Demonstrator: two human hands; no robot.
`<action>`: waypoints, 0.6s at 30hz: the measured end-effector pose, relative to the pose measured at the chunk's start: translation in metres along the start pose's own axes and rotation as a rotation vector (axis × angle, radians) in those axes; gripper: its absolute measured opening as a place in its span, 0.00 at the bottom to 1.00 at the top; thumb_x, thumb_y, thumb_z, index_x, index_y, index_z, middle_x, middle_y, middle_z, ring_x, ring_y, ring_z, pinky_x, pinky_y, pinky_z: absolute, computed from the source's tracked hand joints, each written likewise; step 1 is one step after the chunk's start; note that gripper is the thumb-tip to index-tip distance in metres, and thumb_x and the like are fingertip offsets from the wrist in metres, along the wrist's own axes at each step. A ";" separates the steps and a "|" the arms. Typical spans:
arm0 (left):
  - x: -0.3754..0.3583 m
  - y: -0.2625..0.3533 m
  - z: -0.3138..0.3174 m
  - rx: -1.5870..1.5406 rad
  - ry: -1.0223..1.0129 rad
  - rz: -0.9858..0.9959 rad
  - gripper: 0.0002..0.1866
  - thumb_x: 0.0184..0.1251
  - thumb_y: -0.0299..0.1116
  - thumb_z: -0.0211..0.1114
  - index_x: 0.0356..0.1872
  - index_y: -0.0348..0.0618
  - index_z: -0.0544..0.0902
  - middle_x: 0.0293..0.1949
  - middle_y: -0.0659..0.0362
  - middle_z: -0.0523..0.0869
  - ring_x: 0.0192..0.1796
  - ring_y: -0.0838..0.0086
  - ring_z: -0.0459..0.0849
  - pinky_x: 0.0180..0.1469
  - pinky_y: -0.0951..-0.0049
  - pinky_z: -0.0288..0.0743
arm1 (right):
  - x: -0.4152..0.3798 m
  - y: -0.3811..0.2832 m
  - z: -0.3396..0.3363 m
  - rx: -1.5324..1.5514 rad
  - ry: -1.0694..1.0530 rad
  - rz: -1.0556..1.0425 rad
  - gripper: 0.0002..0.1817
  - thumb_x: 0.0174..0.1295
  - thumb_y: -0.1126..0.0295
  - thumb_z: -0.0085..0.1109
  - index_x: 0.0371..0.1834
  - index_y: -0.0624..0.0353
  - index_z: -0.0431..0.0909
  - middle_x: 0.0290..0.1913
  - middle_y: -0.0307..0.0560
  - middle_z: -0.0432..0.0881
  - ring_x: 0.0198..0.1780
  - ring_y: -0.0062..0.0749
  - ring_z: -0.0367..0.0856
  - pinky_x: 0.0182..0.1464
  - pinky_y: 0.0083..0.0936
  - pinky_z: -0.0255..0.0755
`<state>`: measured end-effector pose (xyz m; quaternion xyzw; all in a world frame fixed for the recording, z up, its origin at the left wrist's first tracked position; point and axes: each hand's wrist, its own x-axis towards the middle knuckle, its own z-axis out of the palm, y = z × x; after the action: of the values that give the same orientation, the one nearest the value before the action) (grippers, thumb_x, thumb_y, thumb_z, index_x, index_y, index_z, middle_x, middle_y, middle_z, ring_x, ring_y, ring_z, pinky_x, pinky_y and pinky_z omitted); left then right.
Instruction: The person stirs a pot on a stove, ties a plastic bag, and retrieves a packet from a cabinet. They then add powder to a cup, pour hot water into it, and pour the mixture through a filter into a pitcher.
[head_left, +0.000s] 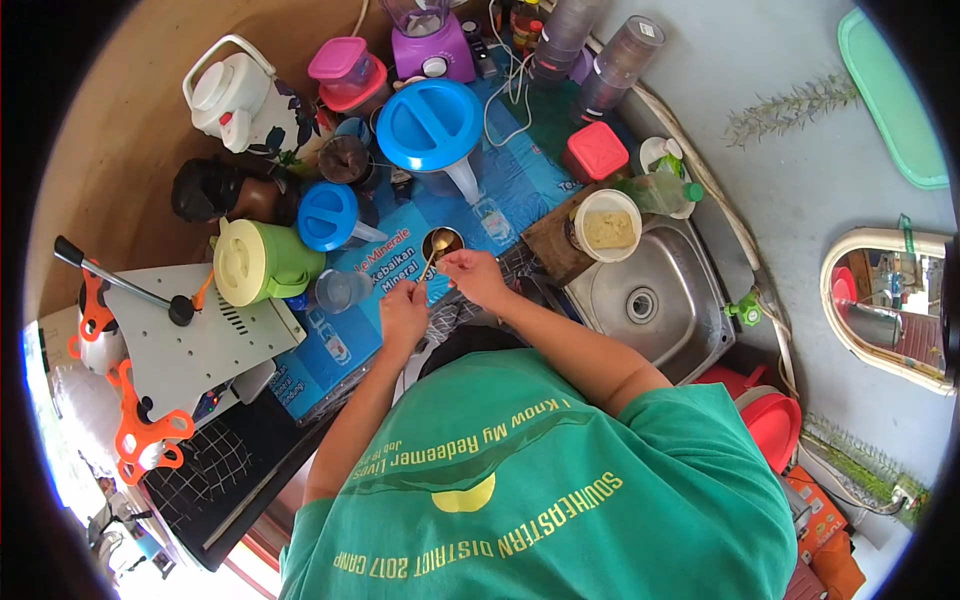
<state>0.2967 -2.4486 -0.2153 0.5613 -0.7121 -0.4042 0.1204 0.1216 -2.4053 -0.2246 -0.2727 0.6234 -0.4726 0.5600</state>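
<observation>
My right hand point(478, 277) pinches a gold spoon point(436, 250) and holds its bowl over a small metal cup point(444, 240) with dark contents. The cup stands on a blue printed mat point(385, 262). My left hand point(403, 316) is curled just below and left of the spoon's handle, close to the cup. What it grips, if anything, is hidden by its own fingers. My green T-shirt fills the lower part of the view.
Around the cup stand a big blue-lidded jug point(430, 125), a smaller blue-lidded one point(328, 215), a green jug point(252, 262) and a clear plastic cup point(342, 290). A steel sink point(650, 300) and a tub of yellowish powder point(608, 228) lie right. A grey press with orange parts point(165, 345) stands left.
</observation>
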 end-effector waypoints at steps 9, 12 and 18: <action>-0.007 0.022 -0.006 -0.168 -0.093 -0.157 0.13 0.69 0.36 0.65 0.31 0.34 0.82 0.22 0.50 0.86 0.23 0.66 0.87 0.30 0.64 0.79 | 0.002 0.015 0.007 0.535 -0.094 0.035 0.11 0.74 0.68 0.57 0.51 0.66 0.77 0.50 0.46 0.84 0.48 0.27 0.84 0.58 0.26 0.78; -0.011 0.024 -0.005 -0.002 -0.003 0.022 0.10 0.69 0.35 0.64 0.39 0.37 0.81 0.32 0.51 0.89 0.32 0.66 0.90 0.30 0.64 0.80 | 0.000 0.015 0.011 0.625 -0.072 0.092 0.11 0.74 0.69 0.56 0.51 0.67 0.76 0.49 0.48 0.84 0.48 0.29 0.84 0.59 0.28 0.79; -0.017 0.042 -0.025 0.659 0.134 0.430 0.18 0.60 0.28 0.63 0.52 0.50 0.79 0.36 0.57 0.86 0.38 0.63 0.88 0.32 0.60 0.83 | -0.001 0.006 0.016 0.701 -0.020 0.158 0.09 0.72 0.72 0.58 0.47 0.68 0.78 0.45 0.51 0.86 0.45 0.31 0.86 0.54 0.26 0.82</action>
<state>0.2890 -2.4425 -0.1648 0.4333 -0.8953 -0.0823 0.0621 0.1381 -2.4069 -0.2285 -0.0198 0.4371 -0.6104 0.6603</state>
